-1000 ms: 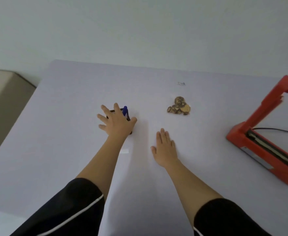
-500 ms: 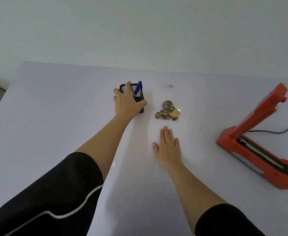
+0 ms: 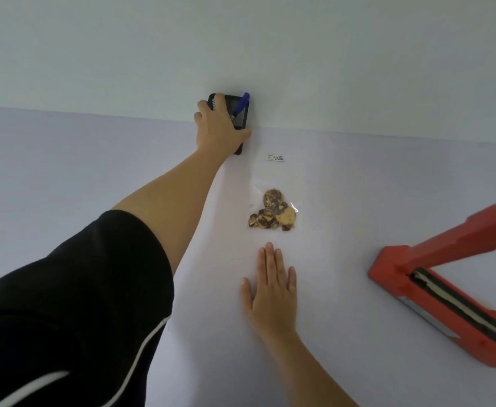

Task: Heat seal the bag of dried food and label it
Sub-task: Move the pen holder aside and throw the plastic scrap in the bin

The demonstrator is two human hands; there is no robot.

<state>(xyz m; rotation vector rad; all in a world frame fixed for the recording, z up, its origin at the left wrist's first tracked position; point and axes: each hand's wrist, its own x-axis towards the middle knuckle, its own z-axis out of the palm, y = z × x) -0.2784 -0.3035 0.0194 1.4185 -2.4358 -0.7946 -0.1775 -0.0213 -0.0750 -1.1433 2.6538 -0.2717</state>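
Note:
A clear bag of dried food [image 3: 273,211], brown and yellow slices, lies flat on the pale table [image 3: 64,171]. A small white printed label [image 3: 276,158] lies just beyond it. My left hand [image 3: 218,129] is stretched far forward and grips a black mesh pen holder [image 3: 239,113] with a blue pen [image 3: 240,105] in it, at the table's far edge by the wall. My right hand [image 3: 271,289] rests flat, palm down, fingers together, just short of the bag and touching nothing else. The red heat sealer [image 3: 446,292] stands at the right with its arm raised.
The white wall [image 3: 270,54] runs right behind the table's far edge. The sealer's raised red arm [image 3: 475,230] slants up to the right edge of view. My black sleeves fill the lower left.
My left hand has pushed the pen holder away from me to the table's far edge. The view has moved forward, so bag and sealer look closer. My right hand stays flat.

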